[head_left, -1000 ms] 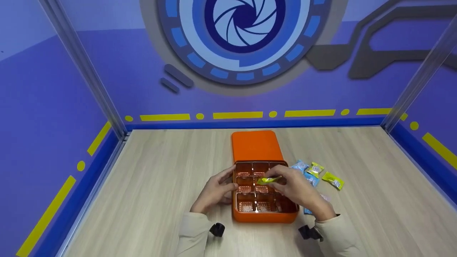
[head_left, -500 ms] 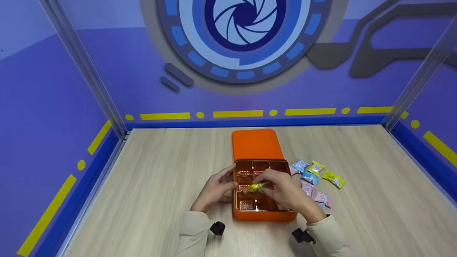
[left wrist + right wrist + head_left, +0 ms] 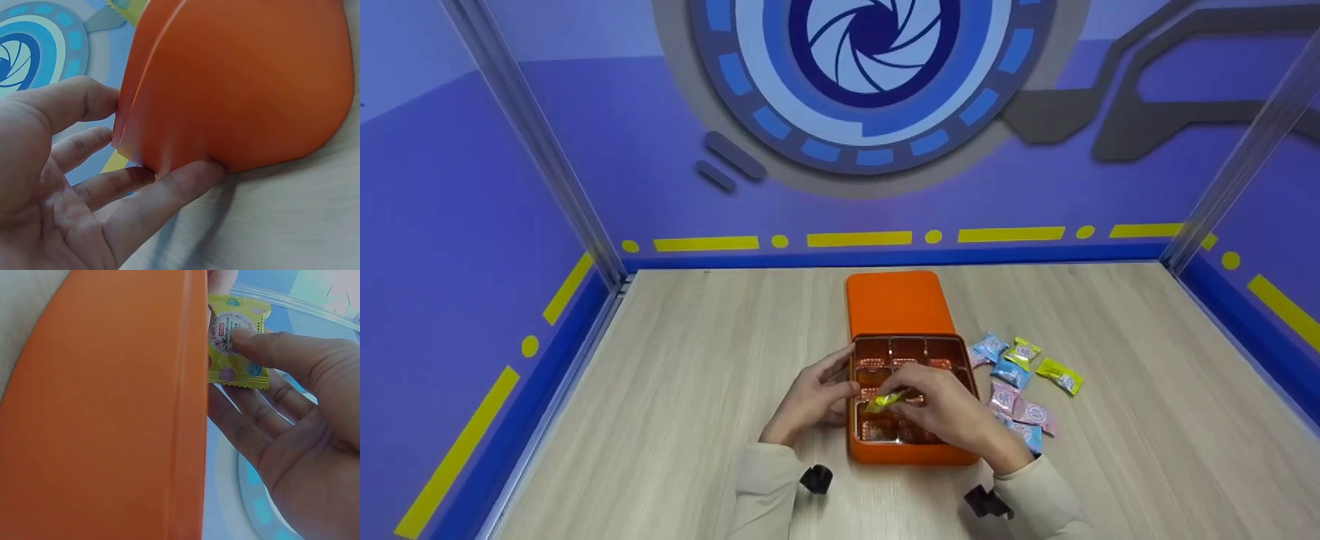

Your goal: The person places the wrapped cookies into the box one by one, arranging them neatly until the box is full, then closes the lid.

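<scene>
1 yellow candy (image 3: 885, 403) up in R hand (image 3: 952, 416), pinched betw thumb + fingers; R wrist view has thumb on wrapper face, opposing tips partly hidden.

Chg vs prev frames: R hand shifted from mid of orange box (image 3: 915, 454) twd its near-L corner, so candy's now around L col's mid cell (image 3: 870, 392) / front cell (image 3: 877, 433). Can't tell which of the 2 it's above. Meaning: candy's reached L col but still in hand, not set down.

L hand (image 3: 808, 401) unchanged: fingers loosely spread, tips against box's L wall, no pinch; prob steadying it.

Box is approx mid, twd near edge of worktop (image 3: 720, 337). Lid (image 3: 896, 304) right behind it, twd far edge.

Loose candies (image 3: 1010, 373) (yellow/blue/pink) off box's R side; blue one nearest worktop's near edge now in fuller view since R hand moved off.
</scene>
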### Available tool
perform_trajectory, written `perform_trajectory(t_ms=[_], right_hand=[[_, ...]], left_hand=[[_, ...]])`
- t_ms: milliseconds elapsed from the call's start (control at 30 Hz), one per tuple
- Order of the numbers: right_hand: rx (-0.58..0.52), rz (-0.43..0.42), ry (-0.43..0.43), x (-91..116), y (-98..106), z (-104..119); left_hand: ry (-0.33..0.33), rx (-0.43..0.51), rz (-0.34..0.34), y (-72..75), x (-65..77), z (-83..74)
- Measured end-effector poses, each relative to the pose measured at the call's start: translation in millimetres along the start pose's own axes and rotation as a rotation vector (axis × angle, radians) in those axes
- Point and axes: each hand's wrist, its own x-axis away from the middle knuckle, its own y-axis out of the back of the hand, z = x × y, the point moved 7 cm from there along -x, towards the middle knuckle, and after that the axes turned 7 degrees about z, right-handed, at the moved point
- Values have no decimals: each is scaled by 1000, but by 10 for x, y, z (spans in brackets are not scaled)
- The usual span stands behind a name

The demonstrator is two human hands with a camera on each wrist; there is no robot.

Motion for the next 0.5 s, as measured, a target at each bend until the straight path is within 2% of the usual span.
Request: perform_trajectory(t_ms=[267,500], right_hand=[[-89,44,35,-12,-56,40],[-67,80,15,-17,-101,49]], left_hand=[[11,0,0,-3,-3,-2],[19,8,1,-6,1,-1]])
